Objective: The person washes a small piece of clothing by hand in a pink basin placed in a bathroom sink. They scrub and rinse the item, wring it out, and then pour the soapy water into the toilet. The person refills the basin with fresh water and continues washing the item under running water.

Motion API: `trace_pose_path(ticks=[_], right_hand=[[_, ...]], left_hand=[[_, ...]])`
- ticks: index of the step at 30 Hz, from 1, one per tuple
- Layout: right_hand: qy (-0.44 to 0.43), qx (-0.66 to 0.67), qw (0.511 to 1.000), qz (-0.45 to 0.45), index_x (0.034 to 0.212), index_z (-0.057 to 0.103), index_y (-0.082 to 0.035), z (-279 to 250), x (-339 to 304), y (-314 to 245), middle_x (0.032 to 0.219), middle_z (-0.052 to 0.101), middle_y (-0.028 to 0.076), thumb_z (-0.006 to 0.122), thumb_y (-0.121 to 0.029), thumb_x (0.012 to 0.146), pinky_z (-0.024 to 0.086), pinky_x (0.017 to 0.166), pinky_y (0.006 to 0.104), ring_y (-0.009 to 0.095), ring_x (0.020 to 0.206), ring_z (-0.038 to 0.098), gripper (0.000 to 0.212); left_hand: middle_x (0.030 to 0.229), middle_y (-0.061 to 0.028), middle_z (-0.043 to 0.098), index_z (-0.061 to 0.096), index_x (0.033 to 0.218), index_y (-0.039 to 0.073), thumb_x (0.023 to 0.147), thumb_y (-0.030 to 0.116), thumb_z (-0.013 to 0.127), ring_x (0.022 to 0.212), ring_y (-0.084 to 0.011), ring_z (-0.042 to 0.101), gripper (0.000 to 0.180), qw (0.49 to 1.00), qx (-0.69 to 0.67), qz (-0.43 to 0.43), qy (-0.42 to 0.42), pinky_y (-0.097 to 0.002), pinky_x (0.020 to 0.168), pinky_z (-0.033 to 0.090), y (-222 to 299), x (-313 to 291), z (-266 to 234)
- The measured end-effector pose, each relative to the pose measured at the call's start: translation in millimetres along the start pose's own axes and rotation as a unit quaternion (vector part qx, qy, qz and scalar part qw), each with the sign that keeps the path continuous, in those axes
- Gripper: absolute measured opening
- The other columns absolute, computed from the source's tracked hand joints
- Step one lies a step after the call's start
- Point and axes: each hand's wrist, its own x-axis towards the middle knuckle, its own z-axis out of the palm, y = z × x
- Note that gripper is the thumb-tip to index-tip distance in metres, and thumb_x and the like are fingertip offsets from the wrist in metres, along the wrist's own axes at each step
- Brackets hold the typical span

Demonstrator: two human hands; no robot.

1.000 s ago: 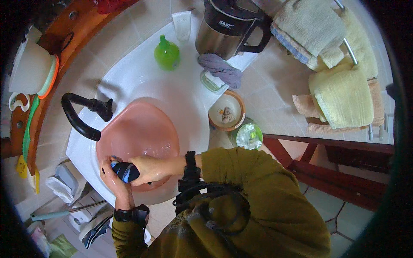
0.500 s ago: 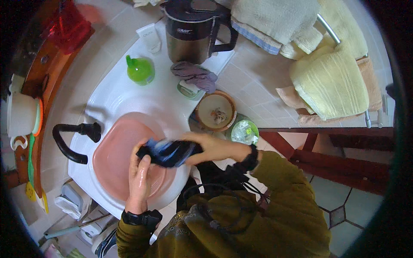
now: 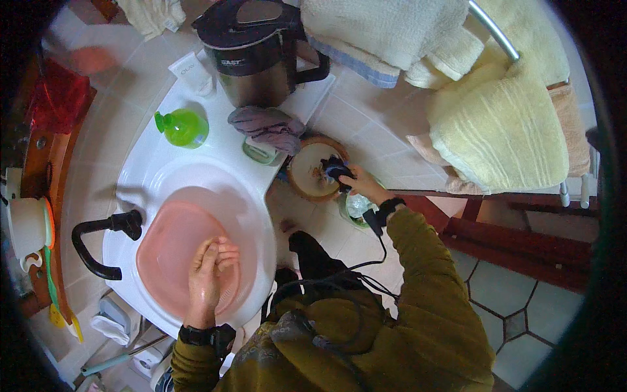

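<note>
My left hand [image 3: 212,261] hovers over the pink plastic basin [image 3: 160,261], its fingers loosely bent and parted, with nothing in them. The basin sits inside the white sink [image 3: 261,242]. Off to the right, my right hand [image 3: 359,183] is closed on a bunched dark cloth [image 3: 336,170], black with some blue. This cloth hangs over the right side of a round bowl with a brown rim [image 3: 320,197], low beside the sink. What kind of cloth it is cannot be made out. Just below my right hand stands a green-rimmed bin [image 3: 353,215] with a pale plastic liner.
A black faucet [image 3: 98,228] curves at the sink's left. On the counter stand a green pump bottle [image 3: 186,129], a white tube [image 3: 193,75], a dark kettle [image 3: 251,65] and a soap dish [image 3: 260,151] under a purple-grey cloth [image 3: 268,127]. Towels [image 3: 499,124] hang at upper right.
My right hand has carried the dark cloth from above the pink basin out to the right, over the brown-rimmed bowl. My left hand has let go of the cloth and stays above the basin.
</note>
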Motion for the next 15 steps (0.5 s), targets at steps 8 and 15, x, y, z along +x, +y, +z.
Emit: trace_pose_path(ticks=[8, 15], right_hand=[[-0.030, 0.106, 0.992, 0.060, 0.130, 0.055, -0.006, -45.2, -29.8, -62.6, 0.123, 0.061, 0.012, 0.057, -0.036, 0.100, 0.054, 0.088, 0.0365, 0.022, 0.107, 0.061, 0.043], [-0.084, 0.458, 0.861, -0.206, 0.133, 0.053, -0.003, -48.9, -127.4, -115.7, 0.131, 0.060, 0.016, 0.051, -0.034, 0.103, 0.054, 0.092, 0.0399, 0.026, 0.116, 0.061, 0.042]], left_hand=[[0.098, -0.0134, 0.069, 0.058, 0.116, -0.001, 0.105, 0.023, 0.048, 0.089, -0.0184, 0.066, 0.029, 1.000, 0.004, 0.006, 0.008, -0.0296, 0.082, 0.052, 3.6, -24.1, 12.0], [0.097, -0.0140, 0.068, 0.059, 0.113, -0.001, 0.105, 0.021, 0.049, 0.087, -0.0182, 0.066, 0.026, 0.992, -0.033, 0.100, -0.071, -0.0285, 0.081, 0.052, 7.8, -52.1, 28.7]])
